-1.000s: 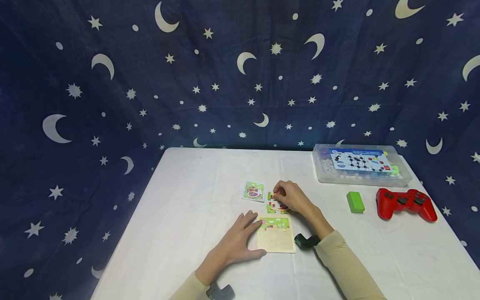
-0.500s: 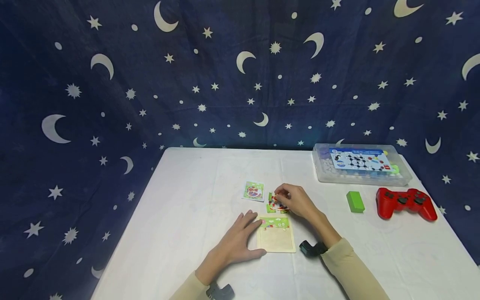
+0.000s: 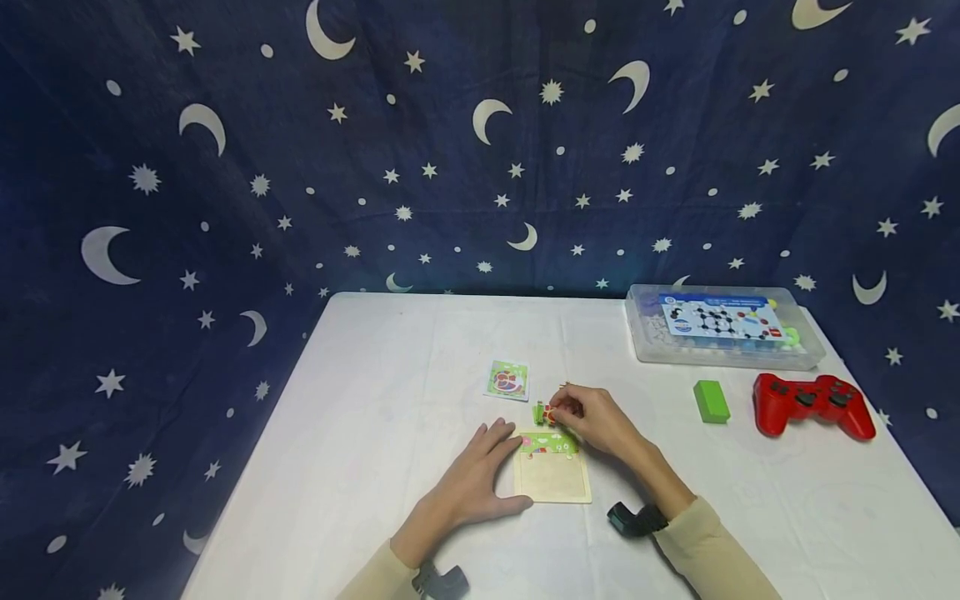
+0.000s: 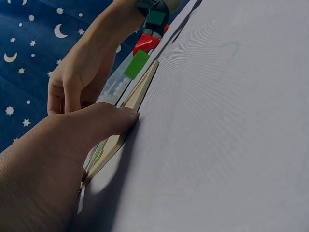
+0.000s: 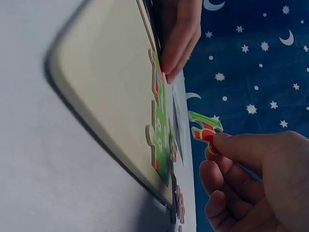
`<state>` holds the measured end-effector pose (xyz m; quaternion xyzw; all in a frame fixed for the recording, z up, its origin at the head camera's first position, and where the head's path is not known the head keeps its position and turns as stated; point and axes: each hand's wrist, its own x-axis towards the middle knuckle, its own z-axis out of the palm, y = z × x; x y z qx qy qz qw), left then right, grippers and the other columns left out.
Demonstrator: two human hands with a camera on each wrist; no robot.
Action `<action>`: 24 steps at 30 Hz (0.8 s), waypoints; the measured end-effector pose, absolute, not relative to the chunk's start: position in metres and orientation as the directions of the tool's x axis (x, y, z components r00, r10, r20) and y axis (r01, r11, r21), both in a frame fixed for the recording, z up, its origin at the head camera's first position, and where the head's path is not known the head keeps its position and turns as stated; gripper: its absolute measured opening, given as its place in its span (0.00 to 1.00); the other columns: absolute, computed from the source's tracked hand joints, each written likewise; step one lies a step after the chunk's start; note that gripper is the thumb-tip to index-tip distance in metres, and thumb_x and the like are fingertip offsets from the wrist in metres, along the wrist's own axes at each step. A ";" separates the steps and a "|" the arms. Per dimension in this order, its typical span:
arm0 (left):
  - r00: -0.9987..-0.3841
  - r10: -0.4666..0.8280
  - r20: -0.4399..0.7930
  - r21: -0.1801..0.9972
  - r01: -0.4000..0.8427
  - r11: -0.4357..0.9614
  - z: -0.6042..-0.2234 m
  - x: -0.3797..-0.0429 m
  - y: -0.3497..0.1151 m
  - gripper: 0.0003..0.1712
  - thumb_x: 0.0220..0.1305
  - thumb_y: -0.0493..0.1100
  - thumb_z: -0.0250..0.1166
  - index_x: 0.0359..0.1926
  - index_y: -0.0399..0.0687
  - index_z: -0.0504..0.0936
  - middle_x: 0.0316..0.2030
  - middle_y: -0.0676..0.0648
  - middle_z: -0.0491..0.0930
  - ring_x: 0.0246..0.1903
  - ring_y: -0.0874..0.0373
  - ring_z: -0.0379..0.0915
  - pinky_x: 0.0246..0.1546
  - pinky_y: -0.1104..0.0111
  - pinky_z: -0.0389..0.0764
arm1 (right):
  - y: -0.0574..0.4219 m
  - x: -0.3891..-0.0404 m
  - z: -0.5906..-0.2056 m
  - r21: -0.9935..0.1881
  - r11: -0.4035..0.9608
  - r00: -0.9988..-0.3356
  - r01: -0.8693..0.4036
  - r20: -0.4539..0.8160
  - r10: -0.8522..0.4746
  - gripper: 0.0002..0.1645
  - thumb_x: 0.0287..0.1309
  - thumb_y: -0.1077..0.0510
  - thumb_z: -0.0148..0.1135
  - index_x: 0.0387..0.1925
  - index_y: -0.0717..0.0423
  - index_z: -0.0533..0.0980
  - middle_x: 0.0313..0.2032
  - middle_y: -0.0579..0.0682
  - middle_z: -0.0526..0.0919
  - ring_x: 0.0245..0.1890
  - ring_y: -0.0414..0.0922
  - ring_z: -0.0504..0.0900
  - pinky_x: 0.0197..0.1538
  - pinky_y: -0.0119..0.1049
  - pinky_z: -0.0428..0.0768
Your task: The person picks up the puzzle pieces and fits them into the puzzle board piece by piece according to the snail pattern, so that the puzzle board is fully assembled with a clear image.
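Observation:
My right hand (image 3: 600, 421) pinches a red and green jigsaw piece (image 5: 205, 130) between thumb and fingertips, lifted just beyond the puzzle board. The pale wooden puzzle board (image 3: 555, 481) lies flat, with a strip of joined green pieces (image 3: 550, 442) along its far side. At the board's left edge my left hand (image 3: 471, 483) rests with spread fingers; its thumb (image 4: 113, 118) touches the near corner. Loose pieces (image 3: 538, 414) lie past the board, partly hidden by my right hand. Beyond them is a small square picture card (image 3: 507, 382).
A clear plastic case (image 3: 723, 327) of small parts stands at the back right. In front of it are a green block (image 3: 710, 402) and a red game controller (image 3: 813, 407). A dark star-and-moon cloth (image 3: 450, 150) hangs behind the white table (image 3: 382, 375).
My right hand has drawn slightly nearer and to the right, and now a piece shows pinched in its fingertips. My left hand and the board stay in place.

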<state>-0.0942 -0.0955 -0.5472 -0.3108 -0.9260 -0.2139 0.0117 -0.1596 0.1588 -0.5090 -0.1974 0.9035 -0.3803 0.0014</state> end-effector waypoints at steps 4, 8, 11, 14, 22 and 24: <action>-0.802 0.572 0.173 0.390 0.589 0.707 -0.547 -0.095 -0.096 0.50 0.52 0.71 0.68 0.69 0.49 0.71 0.72 0.47 0.66 0.77 0.51 0.55 0.80 0.59 0.55 | 0.158 -0.152 -0.510 -0.685 0.617 -0.906 -0.388 0.159 -0.393 0.04 0.59 0.60 0.70 0.36 0.52 0.83 0.26 0.38 0.81 0.26 0.30 0.73 0.30 0.26 0.76; -0.801 0.574 0.169 0.392 0.589 0.706 -0.546 -0.094 -0.096 0.50 0.52 0.71 0.67 0.70 0.50 0.71 0.72 0.48 0.66 0.77 0.51 0.54 0.80 0.59 0.55 | 0.158 -0.145 -0.512 -0.689 0.594 -0.887 -0.417 0.166 -0.430 0.04 0.59 0.60 0.69 0.36 0.52 0.82 0.27 0.38 0.82 0.28 0.28 0.74 0.31 0.25 0.78; -0.800 0.575 0.169 0.392 0.590 0.705 -0.545 -0.094 -0.096 0.49 0.53 0.71 0.67 0.69 0.49 0.71 0.72 0.48 0.66 0.77 0.51 0.54 0.80 0.59 0.55 | 0.156 -0.140 -0.511 -0.686 0.586 -0.877 -0.431 0.165 -0.452 0.03 0.59 0.60 0.69 0.36 0.51 0.81 0.28 0.38 0.82 0.28 0.28 0.75 0.32 0.25 0.79; -0.801 0.574 0.169 0.390 0.590 0.707 -0.545 -0.094 -0.096 0.49 0.53 0.72 0.67 0.69 0.49 0.72 0.72 0.47 0.66 0.77 0.51 0.55 0.80 0.59 0.55 | 0.155 -0.136 -0.511 -0.683 0.583 -0.867 -0.440 0.153 -0.474 0.04 0.60 0.60 0.69 0.35 0.50 0.81 0.28 0.36 0.82 0.28 0.27 0.75 0.33 0.25 0.79; -0.801 0.572 0.180 0.385 0.592 0.708 -0.544 -0.093 -0.096 0.49 0.52 0.71 0.68 0.69 0.49 0.72 0.71 0.47 0.67 0.76 0.51 0.56 0.80 0.58 0.56 | 0.151 -0.128 -0.513 -0.683 0.554 -0.833 -0.477 0.150 -0.533 0.04 0.59 0.61 0.68 0.34 0.48 0.81 0.27 0.35 0.81 0.28 0.26 0.75 0.33 0.25 0.79; -0.799 0.573 0.184 0.384 0.595 0.706 -0.544 -0.093 -0.095 0.49 0.52 0.71 0.68 0.68 0.49 0.72 0.71 0.47 0.67 0.76 0.51 0.56 0.80 0.58 0.56 | 0.149 -0.126 -0.514 -0.683 0.552 -0.829 -0.478 0.143 -0.540 0.04 0.59 0.60 0.68 0.34 0.48 0.81 0.26 0.34 0.81 0.27 0.26 0.75 0.33 0.24 0.79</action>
